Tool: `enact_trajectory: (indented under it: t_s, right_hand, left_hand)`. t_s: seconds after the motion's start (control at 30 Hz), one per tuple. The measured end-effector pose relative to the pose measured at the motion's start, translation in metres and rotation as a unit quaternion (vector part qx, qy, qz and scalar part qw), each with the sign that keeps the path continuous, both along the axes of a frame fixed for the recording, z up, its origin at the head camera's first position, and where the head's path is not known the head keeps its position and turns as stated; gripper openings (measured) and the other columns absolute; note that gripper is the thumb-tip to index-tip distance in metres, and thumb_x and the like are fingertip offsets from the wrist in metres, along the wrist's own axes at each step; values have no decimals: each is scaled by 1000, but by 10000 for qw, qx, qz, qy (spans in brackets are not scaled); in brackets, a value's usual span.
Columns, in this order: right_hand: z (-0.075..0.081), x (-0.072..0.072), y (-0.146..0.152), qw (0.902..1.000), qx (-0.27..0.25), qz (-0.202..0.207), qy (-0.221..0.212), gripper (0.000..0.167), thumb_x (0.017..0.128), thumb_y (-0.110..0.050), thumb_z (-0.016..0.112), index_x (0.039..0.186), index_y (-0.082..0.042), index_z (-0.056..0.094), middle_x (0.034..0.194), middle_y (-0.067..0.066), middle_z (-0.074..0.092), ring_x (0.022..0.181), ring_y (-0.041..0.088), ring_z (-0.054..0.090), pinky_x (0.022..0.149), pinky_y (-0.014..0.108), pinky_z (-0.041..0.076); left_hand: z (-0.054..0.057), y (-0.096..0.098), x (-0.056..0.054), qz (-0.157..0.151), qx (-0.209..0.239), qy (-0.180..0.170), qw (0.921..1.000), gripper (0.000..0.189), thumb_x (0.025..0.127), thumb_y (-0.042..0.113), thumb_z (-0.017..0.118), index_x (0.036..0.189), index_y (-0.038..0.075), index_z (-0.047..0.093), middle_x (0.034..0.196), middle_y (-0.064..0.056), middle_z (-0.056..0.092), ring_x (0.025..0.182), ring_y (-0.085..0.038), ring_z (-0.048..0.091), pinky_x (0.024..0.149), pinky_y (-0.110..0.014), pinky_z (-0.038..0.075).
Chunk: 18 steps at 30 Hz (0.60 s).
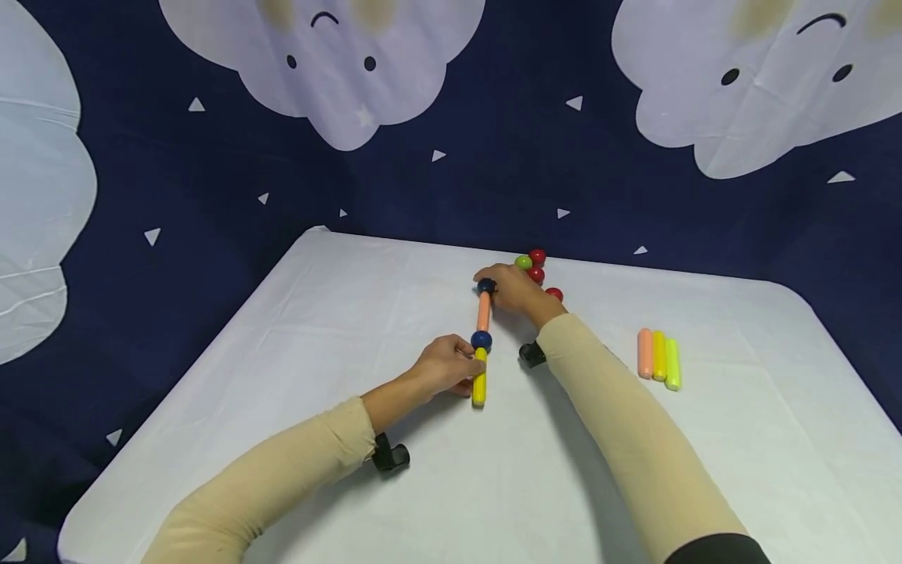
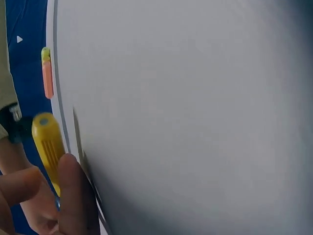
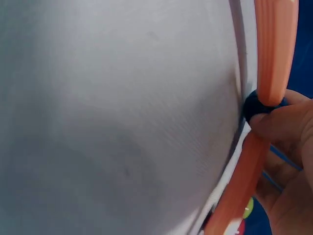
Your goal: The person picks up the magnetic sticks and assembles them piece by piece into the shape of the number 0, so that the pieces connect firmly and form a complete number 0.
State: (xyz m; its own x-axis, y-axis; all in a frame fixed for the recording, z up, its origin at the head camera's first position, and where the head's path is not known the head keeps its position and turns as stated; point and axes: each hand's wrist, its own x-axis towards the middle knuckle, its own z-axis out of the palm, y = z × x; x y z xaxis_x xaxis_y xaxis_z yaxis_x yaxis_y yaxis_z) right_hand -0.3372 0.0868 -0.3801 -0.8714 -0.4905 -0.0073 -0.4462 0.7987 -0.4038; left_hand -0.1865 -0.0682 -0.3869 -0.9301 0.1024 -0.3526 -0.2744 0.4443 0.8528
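Note:
In the head view a line of toy pieces lies over the white table. Nearest me is a yellow rod (image 1: 479, 385), then a blue ball (image 1: 481, 340), an orange rod (image 1: 483, 312) and a farther blue ball (image 1: 486, 287). My left hand (image 1: 442, 366) pinches the yellow rod between thumb and fingers, close below the nearer ball. With its thumb and fingers my right hand (image 1: 514, 288) grips the farther ball. The right wrist view shows that gripped ball (image 3: 253, 105) joined to an orange rod (image 3: 276, 49) and a second orange rod (image 3: 242, 183).
Red balls (image 1: 535, 275) and a green ball (image 1: 523, 262) sit beyond my right hand near the table's far edge. To the right, an orange rod (image 1: 645, 354), a yellow rod (image 1: 658, 356) and a lime rod (image 1: 672, 365) lie side by side on the white table (image 1: 761, 439).

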Motion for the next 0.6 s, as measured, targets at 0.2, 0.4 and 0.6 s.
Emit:
enact_trajectory:
  t_s: [0.2, 0.4, 0.6]
  right_hand:
    - [20, -2, 22, 9980, -202, 54, 594, 46, 91, 1, 57, 135, -11, 60, 140, 15, 56, 131, 33, 50, 112, 48, 41]
    - [28, -12, 63, 9915, -553, -1114, 393, 43, 91, -1, 52, 132, -10, 61, 130, 18, 56, 120, 34, 51, 108, 52, 41]
    - [18, -14, 79, 9881, -390, -1488, -90, 39, 95, -11, 52, 133, -8, 59, 130, 21, 54, 118, 36, 50, 103, 51, 44]
  left_hand:
    - [5, -17, -7, -590, -1435, 1116, 9816, 35, 93, 23, 67, 124, 8, 61, 100, -6, 69, 76, -17, 64, 66, -27, 51]
    - [11, -31, -26, -1568, -1977, 1983, 9471, 35, 94, 15, 65, 129, 14, 63, 121, -12, 65, 104, -25, 65, 87, -38, 53]
    - [10, -36, -39, -2233, -1724, 1868, 9410, 37, 96, 14, 62, 132, 19, 62, 128, -12, 61, 109, -25, 64, 90, -36, 53]
